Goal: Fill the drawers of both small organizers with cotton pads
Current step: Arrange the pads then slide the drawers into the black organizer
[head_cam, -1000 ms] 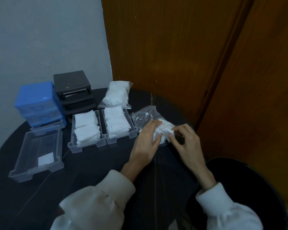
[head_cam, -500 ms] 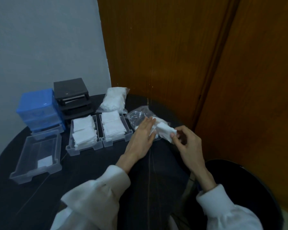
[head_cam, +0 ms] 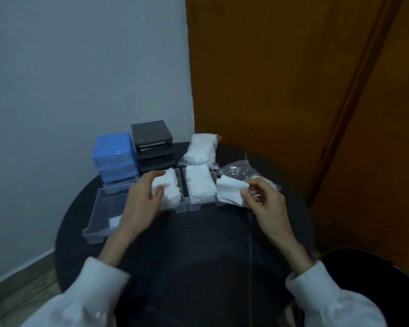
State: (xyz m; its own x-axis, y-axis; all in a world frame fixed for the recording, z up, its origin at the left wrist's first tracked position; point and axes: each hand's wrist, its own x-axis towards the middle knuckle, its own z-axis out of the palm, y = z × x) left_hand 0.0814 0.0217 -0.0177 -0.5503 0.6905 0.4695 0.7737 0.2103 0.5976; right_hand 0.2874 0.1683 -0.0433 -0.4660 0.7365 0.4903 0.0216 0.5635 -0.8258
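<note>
At centre right of the frame, the right hand (head_cam: 263, 204) pinches a small stack of cotton pads (head_cam: 230, 192) between thumb and fingers, holding it just right of the two filled clear drawers. Left of centre, the left hand (head_cam: 143, 204) hangs with loosely curled fingers over the left filled drawer (head_cam: 170, 192), its thumb against the white pads; whether it grips any is unclear. The right filled drawer (head_cam: 200, 187) sits beside it. Further left lies a nearly empty clear drawer (head_cam: 102, 213) with one pad. Behind, at the wall, stand the blue organizer (head_cam: 115, 159) and the black organizer (head_cam: 152, 142). A full bag of pads (head_cam: 202, 148) and a crumpled opened bag (head_cam: 237, 169) lie on the round black table (head_cam: 198, 251).
</note>
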